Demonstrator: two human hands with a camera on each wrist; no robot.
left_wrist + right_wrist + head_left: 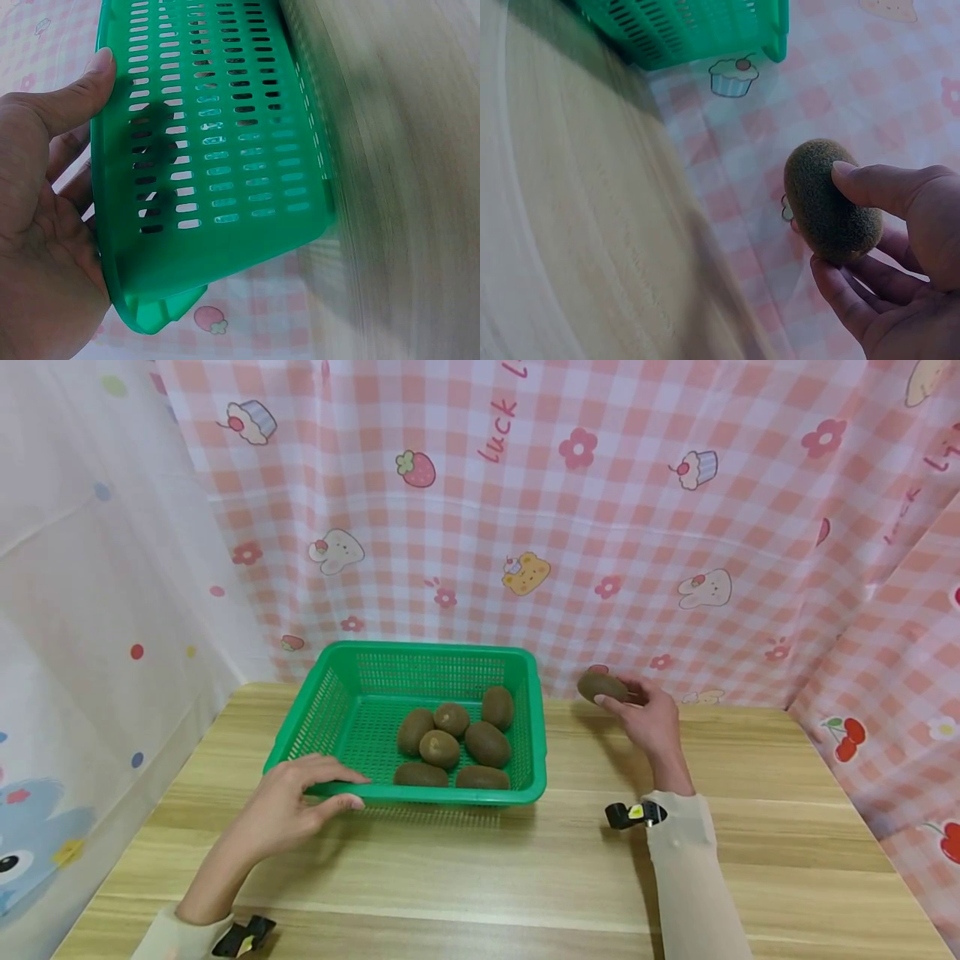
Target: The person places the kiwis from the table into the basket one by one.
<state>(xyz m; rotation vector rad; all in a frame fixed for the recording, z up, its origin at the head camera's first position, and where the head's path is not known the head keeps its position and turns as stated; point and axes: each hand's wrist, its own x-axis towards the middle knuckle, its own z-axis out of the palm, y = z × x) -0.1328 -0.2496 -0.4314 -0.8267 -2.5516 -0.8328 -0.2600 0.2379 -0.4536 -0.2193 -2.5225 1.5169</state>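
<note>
A green plastic basket [435, 794] with slotted walls stands on the table, several brown kiwifruit [488, 744] lying in its middle and right part. My left hand [294, 802] grips the basket's near rim at the left corner; in the left wrist view the thumb [96, 79] lies on the outer side of the rim and the fingers go behind it. To the right of the basket, my right hand [651, 720] holds one kiwifruit [826, 199] above the back of the table, pinched between thumb and fingertips.
The wooden table [480, 877] reaches back to a pink checked curtain [480, 527] with cartoon prints. A white dotted curtain [90, 610] hangs along the left side. Black camera mounts [636, 814] sit on both wrists.
</note>
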